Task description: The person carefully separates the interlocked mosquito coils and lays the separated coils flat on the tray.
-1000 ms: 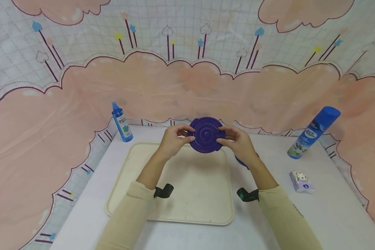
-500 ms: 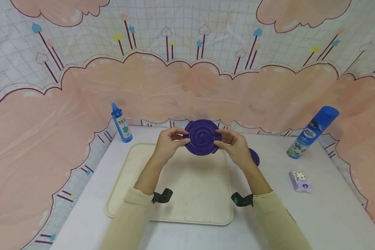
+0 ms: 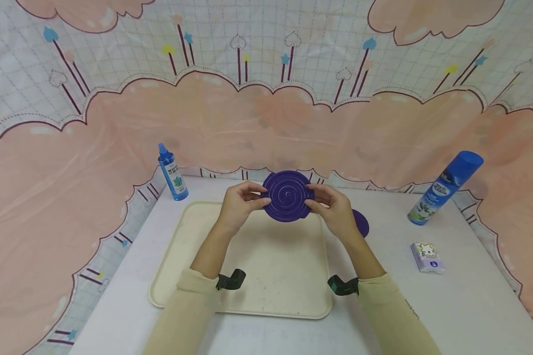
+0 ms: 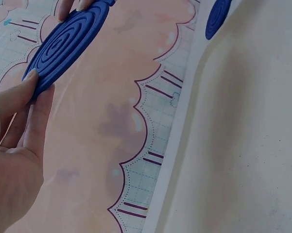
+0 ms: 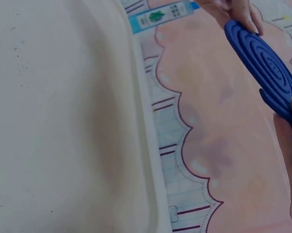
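Observation:
Upright over the far part of the cream tray (image 3: 266, 276), a round purple coaster (image 3: 286, 196) with spiral grooves is held up between both hands. My left hand (image 3: 239, 207) pinches its left edge, thumb on the grooved face and fingers behind. The opposite edge is pinched the same way by my right hand (image 3: 337, 209). In the left wrist view the coaster (image 4: 63, 46) shows tilted, its rim between thumb and fingers. A small tab stands out from the coaster (image 5: 265, 68) in the right wrist view. Beside my right forearm lies a second purple disc (image 3: 361, 223), partly hidden.
A blue spray bottle (image 3: 173, 175) stands behind the tray at the back left of the white table (image 3: 382, 305). At the right are a tall blue aerosol can (image 3: 444, 190) and a small white-and-purple pack (image 3: 428, 257). A patterned cloth (image 3: 266, 128) hangs behind.
Both hands have moved slightly left and down with the coaster between them, mostly in the first half second. More of the second disc shows beside the right forearm.

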Demonstrator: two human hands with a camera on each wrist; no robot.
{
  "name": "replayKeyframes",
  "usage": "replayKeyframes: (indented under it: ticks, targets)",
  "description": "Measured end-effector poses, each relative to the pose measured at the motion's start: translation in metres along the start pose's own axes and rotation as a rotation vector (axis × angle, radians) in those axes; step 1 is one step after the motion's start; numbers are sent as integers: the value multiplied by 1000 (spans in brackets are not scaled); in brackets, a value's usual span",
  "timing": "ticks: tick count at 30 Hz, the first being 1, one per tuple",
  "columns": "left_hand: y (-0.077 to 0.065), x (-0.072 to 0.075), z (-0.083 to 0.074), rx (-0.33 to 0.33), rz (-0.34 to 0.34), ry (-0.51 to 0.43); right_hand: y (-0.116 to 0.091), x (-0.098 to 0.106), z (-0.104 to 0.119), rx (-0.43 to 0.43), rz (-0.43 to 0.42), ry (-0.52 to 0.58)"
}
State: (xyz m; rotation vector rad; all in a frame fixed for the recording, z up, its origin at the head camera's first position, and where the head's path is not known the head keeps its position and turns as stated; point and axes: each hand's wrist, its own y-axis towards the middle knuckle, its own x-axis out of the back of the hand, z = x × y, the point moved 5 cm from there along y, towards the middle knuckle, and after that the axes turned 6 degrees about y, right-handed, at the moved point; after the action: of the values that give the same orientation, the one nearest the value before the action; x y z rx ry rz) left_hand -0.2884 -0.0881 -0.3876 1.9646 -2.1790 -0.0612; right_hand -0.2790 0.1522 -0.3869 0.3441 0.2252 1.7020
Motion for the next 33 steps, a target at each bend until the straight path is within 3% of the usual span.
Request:
replayKeyframes:
  ticks: [13,20,33]
  targets:
    - [-1,-4,6,44,10,-160,-4,2,2,116,-93,-148]
    - [-1,-4,7,57,9,-215,-5,2,6,125,-111,-160]
    - [0,-2,10,52,29,-232,-7,2,8,175,-127,-211]
